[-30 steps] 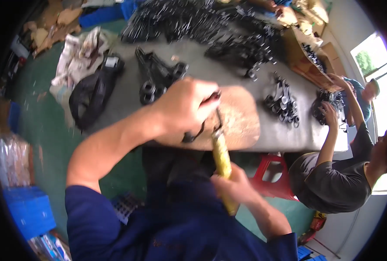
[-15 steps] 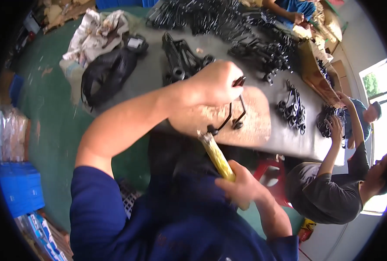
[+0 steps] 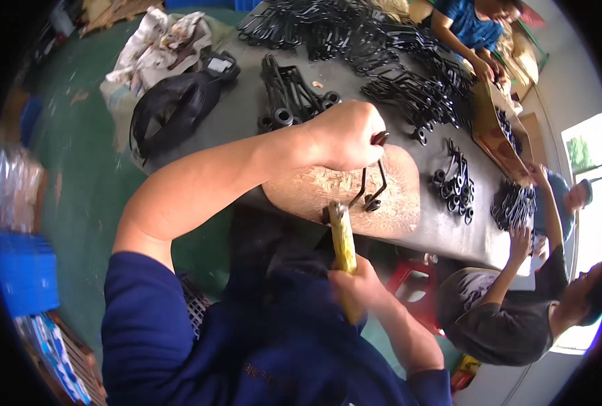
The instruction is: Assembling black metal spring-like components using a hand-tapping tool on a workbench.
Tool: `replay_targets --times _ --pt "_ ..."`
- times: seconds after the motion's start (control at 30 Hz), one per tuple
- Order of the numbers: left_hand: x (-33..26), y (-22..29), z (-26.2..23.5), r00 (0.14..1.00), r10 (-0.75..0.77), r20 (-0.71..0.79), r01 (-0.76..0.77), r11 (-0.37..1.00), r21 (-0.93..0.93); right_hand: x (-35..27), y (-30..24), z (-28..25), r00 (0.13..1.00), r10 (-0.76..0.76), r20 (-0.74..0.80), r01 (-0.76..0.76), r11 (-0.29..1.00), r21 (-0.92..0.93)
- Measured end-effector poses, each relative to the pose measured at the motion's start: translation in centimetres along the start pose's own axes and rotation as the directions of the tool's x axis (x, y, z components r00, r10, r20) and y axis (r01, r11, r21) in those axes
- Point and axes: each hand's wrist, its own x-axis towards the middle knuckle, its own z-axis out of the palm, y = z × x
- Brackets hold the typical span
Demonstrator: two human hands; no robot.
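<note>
My left hand (image 3: 345, 135) is closed around the top of a thin black metal part (image 3: 372, 183) that stands on a worn wooden block (image 3: 314, 189) at the table's near edge. My right hand (image 3: 362, 287) grips a yellow-handled hammer (image 3: 343, 243); its dark head rests low at the block's front edge, just left of the part's feet.
On the grey table (image 3: 443, 233) lie piles of black metal parts (image 3: 409, 88), a cluster of ringed pieces (image 3: 453, 186) and larger black arms (image 3: 291, 95). A black bag (image 3: 175, 111) and rags (image 3: 155, 37) sit left. Other people work at right (image 3: 517, 304) and far end (image 3: 470, 27). Blue crate (image 3: 23, 271) on floor.
The view has shifted, so the table sits lower and closer. The hammer has come down and forward toward the block's front edge. My left hand keeps holding the part upright.
</note>
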Motion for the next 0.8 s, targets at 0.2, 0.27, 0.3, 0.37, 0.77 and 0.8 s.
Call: replay_targets --times 0.2,0.27,0.3,0.37,0.77,0.8 --pt "0.6 -0.5 -0.6 1.0 -0.014 -0.008 0.014 1.0 0.015 -3.9 -4.1 -1.3 0.927 -0.329 -0.177 0.31 0.942 -0.126" --pt "0.7 0.1 -1.2 0.999 -0.02 0.031 0.018 0.998 0.054 -5.1 -5.4 -0.7 0.889 -0.41 -0.206 0.424 0.905 0.032" --pt "0.4 0.3 -1.3 0.999 -0.024 0.024 0.023 0.998 0.059 -5.5 -5.3 -0.8 0.86 -0.482 -0.166 0.496 0.867 0.055" --pt "0.7 0.3 -2.4 0.999 -0.009 0.047 0.011 0.999 -0.047 -4.7 -5.0 -1.3 0.736 -0.655 -0.172 0.645 0.755 -0.12" --pt "-0.5 -12.5 -15.9 0.837 -0.519 -0.174 0.31 0.71 -0.632 0.2 -1.0 -16.6 0.583 -0.35 -0.734 -0.114 0.858 -0.5" --pt "-0.6 -14.2 -15.6 0.813 -0.558 -0.167 0.357 0.704 -0.614 0.1 -0.5 -17.7 0.547 -0.388 -0.741 -0.143 0.829 -0.54"
